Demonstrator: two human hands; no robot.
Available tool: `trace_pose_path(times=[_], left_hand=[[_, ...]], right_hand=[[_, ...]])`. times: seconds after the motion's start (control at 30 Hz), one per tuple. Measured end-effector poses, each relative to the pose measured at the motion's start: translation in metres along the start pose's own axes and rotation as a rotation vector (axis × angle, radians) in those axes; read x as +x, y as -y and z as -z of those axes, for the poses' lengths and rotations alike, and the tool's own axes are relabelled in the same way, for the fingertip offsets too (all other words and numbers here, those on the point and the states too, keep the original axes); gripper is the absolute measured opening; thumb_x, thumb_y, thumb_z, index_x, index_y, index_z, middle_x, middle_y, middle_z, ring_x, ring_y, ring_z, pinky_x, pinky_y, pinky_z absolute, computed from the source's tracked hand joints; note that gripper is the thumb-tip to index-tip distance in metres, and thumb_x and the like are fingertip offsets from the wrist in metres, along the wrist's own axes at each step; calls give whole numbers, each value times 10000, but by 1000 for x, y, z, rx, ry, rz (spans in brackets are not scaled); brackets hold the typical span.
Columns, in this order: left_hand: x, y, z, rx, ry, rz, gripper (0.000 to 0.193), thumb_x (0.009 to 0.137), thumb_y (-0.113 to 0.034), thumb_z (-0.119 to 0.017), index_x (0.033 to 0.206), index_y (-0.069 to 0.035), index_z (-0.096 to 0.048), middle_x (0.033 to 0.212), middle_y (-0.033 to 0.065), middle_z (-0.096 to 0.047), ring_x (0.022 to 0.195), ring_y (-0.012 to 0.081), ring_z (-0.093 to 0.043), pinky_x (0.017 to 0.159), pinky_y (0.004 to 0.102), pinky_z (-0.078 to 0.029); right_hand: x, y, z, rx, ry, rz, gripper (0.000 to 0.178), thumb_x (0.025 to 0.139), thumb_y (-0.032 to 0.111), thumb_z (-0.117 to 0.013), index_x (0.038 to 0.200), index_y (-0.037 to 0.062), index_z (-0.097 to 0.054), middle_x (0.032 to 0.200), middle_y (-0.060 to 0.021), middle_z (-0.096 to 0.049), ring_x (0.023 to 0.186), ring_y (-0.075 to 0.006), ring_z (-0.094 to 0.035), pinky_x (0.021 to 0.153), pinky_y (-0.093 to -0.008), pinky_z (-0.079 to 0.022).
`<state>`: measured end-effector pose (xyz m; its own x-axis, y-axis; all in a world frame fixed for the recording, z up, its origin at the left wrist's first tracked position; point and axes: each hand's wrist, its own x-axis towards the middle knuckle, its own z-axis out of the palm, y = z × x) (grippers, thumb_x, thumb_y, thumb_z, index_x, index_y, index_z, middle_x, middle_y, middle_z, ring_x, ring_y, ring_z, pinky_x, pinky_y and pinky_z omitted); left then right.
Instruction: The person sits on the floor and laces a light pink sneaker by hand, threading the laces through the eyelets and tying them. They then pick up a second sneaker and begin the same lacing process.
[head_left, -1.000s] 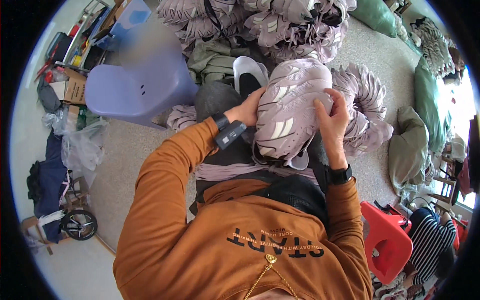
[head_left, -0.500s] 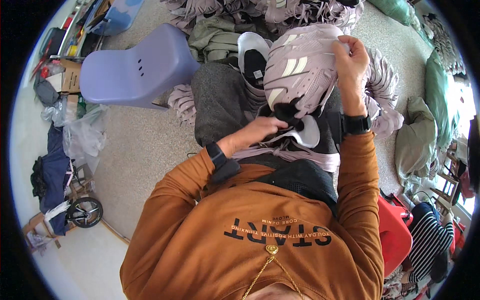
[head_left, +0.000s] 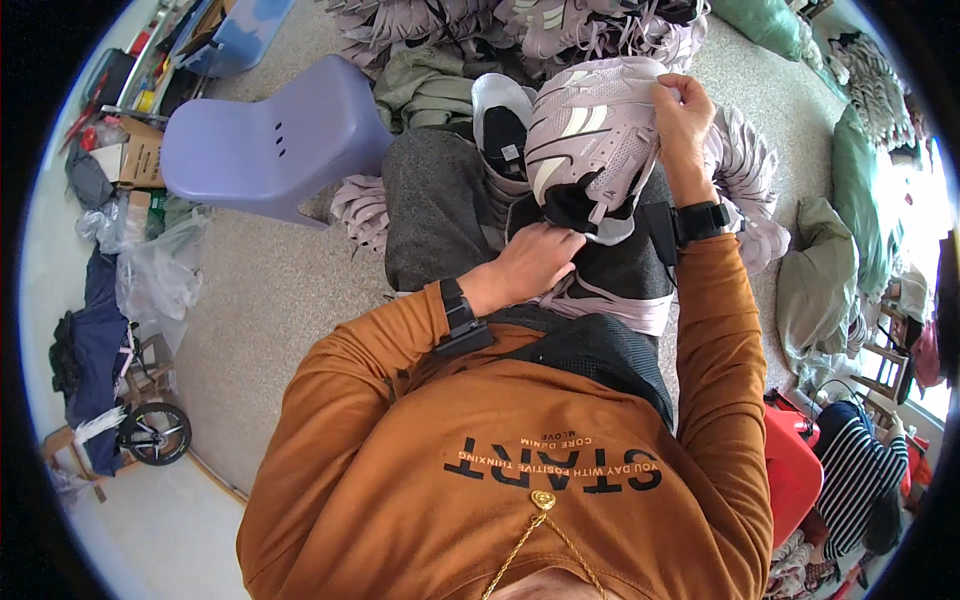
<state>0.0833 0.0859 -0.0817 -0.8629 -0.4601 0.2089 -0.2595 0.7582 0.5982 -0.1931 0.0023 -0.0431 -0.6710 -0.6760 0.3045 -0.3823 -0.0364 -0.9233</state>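
A pale lilac shoe upper (head_left: 597,120) with cream stripes and a black lining lies across my lap, its collar end toward me. My right hand (head_left: 686,125) is closed on its far right edge, thumb and fingers pinching it. My left hand (head_left: 532,262) is closed at the near end, below the black collar; its fingertips are hidden, so what they grip does not show. Just left of the upper is another piece with a white rim and black inside (head_left: 503,130). Lilac strips (head_left: 620,312) lie across my lap behind my left hand.
Stacks of lilac uppers (head_left: 420,25) lie ahead, with another row (head_left: 742,170) at the right. A purple plastic chair (head_left: 270,140) stands on the left. Green sacks (head_left: 822,280) line the right side, near a red seat (head_left: 795,470). A person in striped clothing (head_left: 860,470) is at the lower right.
My left hand has turned over and moved slightly, from pinching near the black lining to curling under the collar. My right hand and the upper have shifted slightly left.
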Motion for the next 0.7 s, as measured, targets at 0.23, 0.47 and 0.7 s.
trace_pose_path(times=[0.23, 0.47, 0.7], left_hand=[[-28, 30, -12, -297, 133, 187, 292, 865, -215, -708, 1041, 7, -636, 973, 202, -644, 879, 398, -634, 781, 457, -509], [6, -15, 22, -489, 228, 50, 220, 980, -196, -623, 1041, 6, -682, 891, 174, -710, 844, 294, -695, 740, 384, -521], [71, -23, 156, -1035, 98, 57, 250, 972, -191, -674, 1155, -27, -716, 1037, 40, -749, 929, 104, -681, 871, 264, -533]], right_hand=[[-1, -1, -4, -3, 3, 16, 200, 769, 122, -660, 920, 1, -709, 846, -103, -688, 790, -180, -623, 771, -321, -504], [3, 5, -6, 23, -14, -111, 162, 793, 125, -660, 893, 10, -715, 765, -47, -628, 722, -159, -579, 714, -298, -491], [28, 63, 54, 494, 512, -310, 508, 974, 337, -649, 1307, -34, -553, 1112, -131, -635, 983, -217, -637, 853, -346, -548]])
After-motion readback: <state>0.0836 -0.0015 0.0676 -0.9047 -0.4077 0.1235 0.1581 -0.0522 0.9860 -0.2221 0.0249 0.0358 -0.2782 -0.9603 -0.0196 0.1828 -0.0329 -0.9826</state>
